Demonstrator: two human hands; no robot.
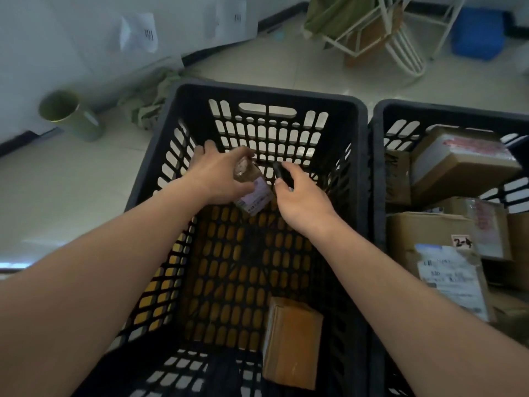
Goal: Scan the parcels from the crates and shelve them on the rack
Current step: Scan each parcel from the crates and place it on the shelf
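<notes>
A small parcel [252,193] is pinched loosely by the left hand [220,179], a dark scanner [283,174] gripped by the right hand [300,202]; the parcel could be dropped into the crate [355,173] below.

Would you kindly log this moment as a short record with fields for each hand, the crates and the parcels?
left hand: left hand grips a small labelled parcel inside the near crate
right hand: right hand holds a dark scanner beside that parcel
near crate: black slotted crate, nearly emptied
left in near crate: one brown box, at its near end
right crate: second black crate, stacked with cardboard parcels
floor items: green cylinder
</notes>
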